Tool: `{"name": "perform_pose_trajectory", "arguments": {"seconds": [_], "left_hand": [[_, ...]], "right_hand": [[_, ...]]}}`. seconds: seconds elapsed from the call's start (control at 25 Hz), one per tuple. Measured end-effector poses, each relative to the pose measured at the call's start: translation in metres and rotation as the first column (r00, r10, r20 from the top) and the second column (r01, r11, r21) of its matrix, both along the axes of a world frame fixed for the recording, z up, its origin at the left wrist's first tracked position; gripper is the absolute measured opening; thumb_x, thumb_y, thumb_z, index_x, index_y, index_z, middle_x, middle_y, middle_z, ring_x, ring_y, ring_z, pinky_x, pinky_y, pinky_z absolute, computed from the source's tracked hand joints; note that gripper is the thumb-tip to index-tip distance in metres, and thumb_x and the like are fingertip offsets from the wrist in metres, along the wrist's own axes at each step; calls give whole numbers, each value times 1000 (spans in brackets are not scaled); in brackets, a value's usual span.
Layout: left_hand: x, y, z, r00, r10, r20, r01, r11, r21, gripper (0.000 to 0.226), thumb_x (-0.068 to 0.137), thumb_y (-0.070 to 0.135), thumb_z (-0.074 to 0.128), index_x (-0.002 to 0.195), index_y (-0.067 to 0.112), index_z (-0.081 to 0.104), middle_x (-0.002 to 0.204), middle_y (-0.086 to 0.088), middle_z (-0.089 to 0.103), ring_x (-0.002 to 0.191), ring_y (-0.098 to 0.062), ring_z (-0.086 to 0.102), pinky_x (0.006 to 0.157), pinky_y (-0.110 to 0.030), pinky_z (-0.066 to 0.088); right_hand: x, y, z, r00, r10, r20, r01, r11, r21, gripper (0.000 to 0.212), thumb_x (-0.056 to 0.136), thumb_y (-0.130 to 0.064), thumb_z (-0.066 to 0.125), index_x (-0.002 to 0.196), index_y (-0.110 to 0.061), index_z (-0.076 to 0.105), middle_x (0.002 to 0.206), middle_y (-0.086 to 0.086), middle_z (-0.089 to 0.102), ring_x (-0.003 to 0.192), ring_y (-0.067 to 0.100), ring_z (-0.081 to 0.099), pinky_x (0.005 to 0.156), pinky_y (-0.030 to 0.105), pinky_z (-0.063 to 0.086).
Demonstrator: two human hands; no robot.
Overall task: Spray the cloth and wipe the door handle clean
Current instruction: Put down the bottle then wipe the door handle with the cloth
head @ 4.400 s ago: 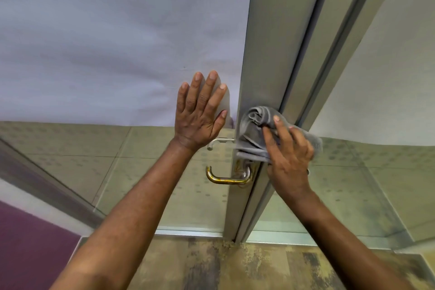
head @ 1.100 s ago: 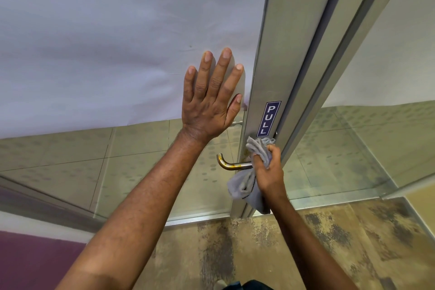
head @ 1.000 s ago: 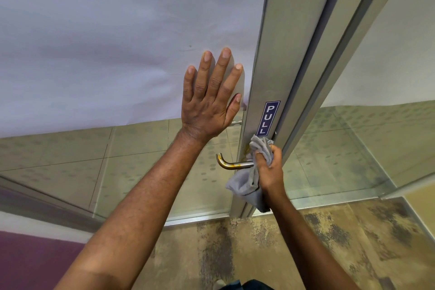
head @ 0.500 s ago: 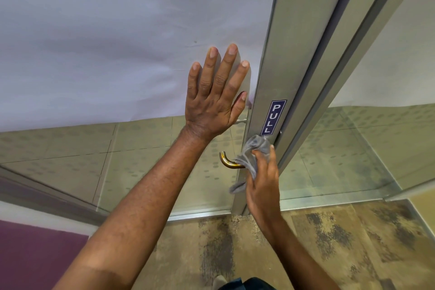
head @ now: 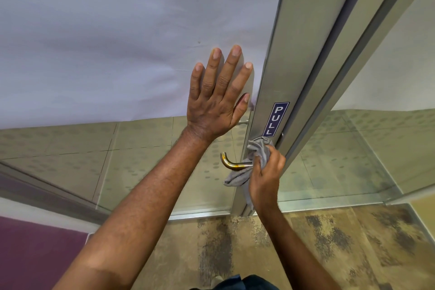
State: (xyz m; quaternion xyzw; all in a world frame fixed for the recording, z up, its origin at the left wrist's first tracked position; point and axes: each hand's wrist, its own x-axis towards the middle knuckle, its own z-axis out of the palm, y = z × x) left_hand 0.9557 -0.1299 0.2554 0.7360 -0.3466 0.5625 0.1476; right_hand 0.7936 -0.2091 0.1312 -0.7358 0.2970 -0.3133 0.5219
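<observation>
A brass lever door handle (head: pixel 231 163) juts left from the metal door frame (head: pixel 296 59), its curved tip showing. My right hand (head: pixel 266 176) grips a grey cloth (head: pixel 257 152) and holds it against the base of the handle, just below a blue PULL sticker (head: pixel 275 119). A loose end of the cloth hangs under the handle. My left hand (head: pixel 217 96) lies flat with fingers spread on the frosted glass door panel (head: pixel 117 42), left of the frame. No spray bottle is in view.
The glass is frosted on top and clear lower down, showing tiled floor beyond. A second glass panel (head: pixel 376 148) stands to the right of the frame. Mottled brown carpet (head: pixel 306 242) lies underfoot, and purple flooring (head: pixel 35 254) at lower left.
My right hand has slid the cloth right along the handle toward the frame, baring more of the brass lever. My left hand has stayed flat on the glass.
</observation>
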Motion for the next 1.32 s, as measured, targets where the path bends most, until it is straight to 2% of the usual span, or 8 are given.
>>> {"name": "perform_pose_trajectory", "arguments": {"seconds": [0.08,0.24,0.4,0.52,0.64,0.84,1.12,1.32], "left_hand": [[0,0,0,1000,-2,-2,2,1000,-2,56,109,44,38,160,19,37,166,-11,28,166,-25,-8,134,-46,-3],[0,0,-1,1000,3,4,-3,1000,3,58,109,44,39,162,20,34,175,-7,14,166,-26,-7,135,-47,-3],[1,-1,-1,1000,0,3,0,1000,-3,59,109,44,39,162,20,32,170,-8,18,166,-26,-8,135,-46,-4],[0,-1,-2,1000,6,7,-6,1000,-6,58,109,45,38,162,20,33,169,-8,20,166,-26,-8,135,-46,-4],[1,-2,-1,1000,7,9,-7,1000,-11,57,109,45,36,160,20,36,167,-9,25,166,-25,-7,135,-46,-3],[1,-1,-1,1000,-5,28,5,1000,-4,56,108,44,38,158,19,40,163,-11,36,158,-34,16,134,-46,-1],[3,-2,-4,1000,0,15,1,1000,-17,56,108,45,35,158,20,40,163,-11,34,166,-25,-7,133,-47,2],[3,-2,-5,1000,8,7,-7,1000,-13,56,109,45,36,159,20,38,165,-10,30,167,-28,-4,133,-47,0]], "right_hand": [[6,-2,7,998,-60,35,50,971,234,56,99,-46,48,146,-17,45,141,3,44,131,25,56,101,26,56],[13,-18,17,981,-190,34,105,671,734,31,108,-36,49,138,-29,42,142,15,59,124,32,64,106,53,54],[9,-27,28,988,-149,29,59,551,832,33,107,-38,51,138,-33,42,139,13,61,120,34,67,104,56,55],[1,-2,28,998,-51,22,25,763,646,42,105,-40,52,145,-39,39,152,8,49,129,23,59,90,29,56],[-12,26,1,973,103,-206,-121,990,-75,61,104,-27,58,159,-33,32,175,-4,4,160,25,12,97,14,44],[-25,17,-28,890,-31,-454,-296,718,-629,88,87,-24,78,162,-19,32,174,11,15,159,44,-6,119,68,32],[-4,8,-28,898,-26,-438,-393,397,-830,79,89,-36,75,155,-14,38,137,19,60,127,38,57,116,57,35],[10,-5,-5,831,-34,-556,-524,292,-800,58,94,-53,59,135,-12,50,107,12,68,95,30,64,93,45,51]]}}
